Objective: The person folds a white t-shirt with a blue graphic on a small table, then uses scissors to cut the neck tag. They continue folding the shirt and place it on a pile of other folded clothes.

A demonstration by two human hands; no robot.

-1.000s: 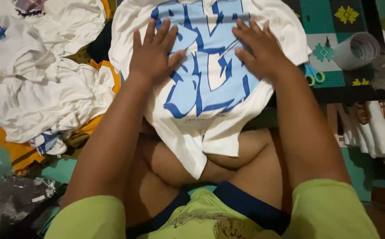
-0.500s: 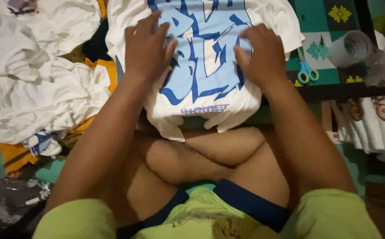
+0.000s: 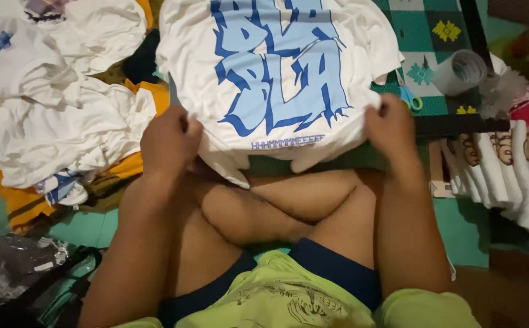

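Seated cross-legged on the floor, head view looking down. A white cotton T-shirt with a large blue graffiti-style print [image 3: 276,67] lay spread flat, print up, just beyond the crossed shins, over the edge of a green patterned mat [image 3: 425,30]. The print filled most of the chest: dark blue outlines around pale blue block shapes, with a small line of dark lettering beneath. The fabric looked smooth across the middle, bunched and creased along the near hem where it was gathered.

Left hand [image 3: 168,141] was clenched on the near left part of the hem, cloth pinched under the thumb. Right hand [image 3: 391,126] gripped the near right part of the hem likewise, fingers curled under the fabric. The hem sagged between the two hands, a loose flap hanging toward the legs.

To the left, a rumpled heap of white garments [image 3: 51,115] lay on orange cloth. To the right, a row of folded white shirts [image 3: 501,176] stood side by side. Blue-handled scissors [image 3: 409,98], probably, lay on the mat beside a white roll [image 3: 460,71].
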